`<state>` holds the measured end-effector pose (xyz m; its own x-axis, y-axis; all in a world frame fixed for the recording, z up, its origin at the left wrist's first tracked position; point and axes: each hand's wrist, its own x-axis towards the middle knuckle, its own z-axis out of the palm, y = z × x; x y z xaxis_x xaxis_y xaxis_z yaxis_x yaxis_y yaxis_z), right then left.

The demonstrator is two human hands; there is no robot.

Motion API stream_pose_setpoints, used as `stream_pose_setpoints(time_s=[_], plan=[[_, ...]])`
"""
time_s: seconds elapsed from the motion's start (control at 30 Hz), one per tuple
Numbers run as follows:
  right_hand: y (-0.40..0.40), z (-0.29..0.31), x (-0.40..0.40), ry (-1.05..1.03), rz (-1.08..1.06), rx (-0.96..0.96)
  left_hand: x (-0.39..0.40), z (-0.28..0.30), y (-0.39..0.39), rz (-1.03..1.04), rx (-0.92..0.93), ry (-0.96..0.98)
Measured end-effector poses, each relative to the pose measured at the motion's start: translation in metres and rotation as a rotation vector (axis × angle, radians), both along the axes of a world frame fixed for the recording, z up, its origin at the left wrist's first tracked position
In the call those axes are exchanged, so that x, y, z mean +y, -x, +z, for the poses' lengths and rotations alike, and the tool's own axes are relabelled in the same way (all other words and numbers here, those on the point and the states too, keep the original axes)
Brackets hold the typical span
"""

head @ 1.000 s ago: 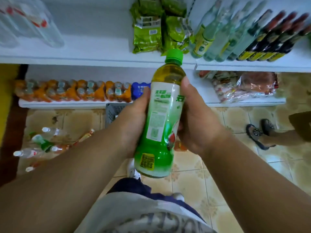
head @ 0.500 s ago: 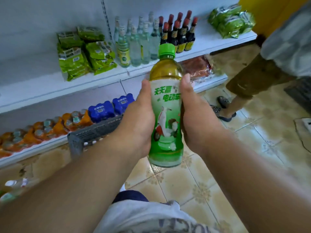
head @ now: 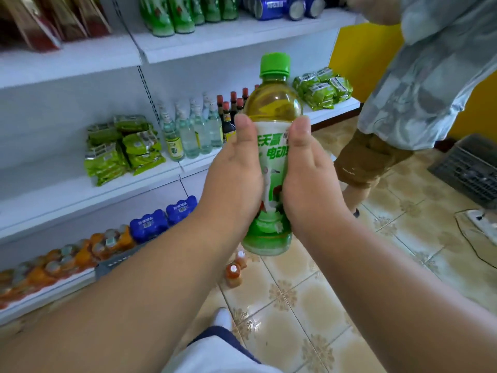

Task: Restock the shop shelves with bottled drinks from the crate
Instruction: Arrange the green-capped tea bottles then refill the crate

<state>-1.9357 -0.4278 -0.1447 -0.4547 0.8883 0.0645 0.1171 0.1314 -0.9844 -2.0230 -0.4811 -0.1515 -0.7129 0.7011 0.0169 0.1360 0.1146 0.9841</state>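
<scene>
**One green-capped bottle, two hands round it**

One bottle point(head: 271, 146) is up in front of the shelves point(head: 67, 63), upright, held in the air between both hands. The left hand point(head: 234, 179) wraps its left side, thumb lying up the label; the right hand point(head: 309, 179) wraps the right side the same way, so both are curled tight on it. Green cap, amber drink, green-and-white label: the characters "天天" and "电动" read clearly, and the rest is covered by the thumbs.

On the middle shelf stand clear bottles point(head: 193, 133), about eight of them, with at least five red-capped dark bottles point(head: 231, 109) just beside. Two heaps of green packets point(head: 121, 149) sit on that shelf, one at each end. The top shelf has green bottles point(head: 183, 14) and blue cans point(head: 285, 8), too cropped to count. Low down are two blue packs point(head: 164, 222) and a row of orange packs point(head: 67, 262), their writing too small to read. Two orange-topped bottles point(head: 234, 270) stand on the floor point(head: 322, 305). A grey crate point(head: 468, 168) sits at right, behind another person point(head: 419, 84).
</scene>
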Motion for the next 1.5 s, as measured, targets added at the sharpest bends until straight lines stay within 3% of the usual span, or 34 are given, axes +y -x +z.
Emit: stream_pose_setpoints(time_s=[0.2,0.3,0.73,1.23,1.5], plan=[[0.045,0.022,0.027,-0.205,-0.101,-0.079,0.032,0.025,0.044,0.01,0.082,-0.065],[0.07,0.028,0.047,-0.261,-0.121,-0.03,0.053,0.033,0.069,0.0,0.082,-0.083],[0.131,0.04,0.122,-0.352,-0.107,0.048,0.124,0.043,0.136,0.022,0.17,-0.104],[0.101,0.049,0.243,-0.37,0.295,0.142,0.214,0.057,0.082,0.347,0.246,-0.117],[0.091,0.046,0.279,-0.266,0.556,0.161,0.229,0.06,0.063,0.45,0.285,-0.109]])
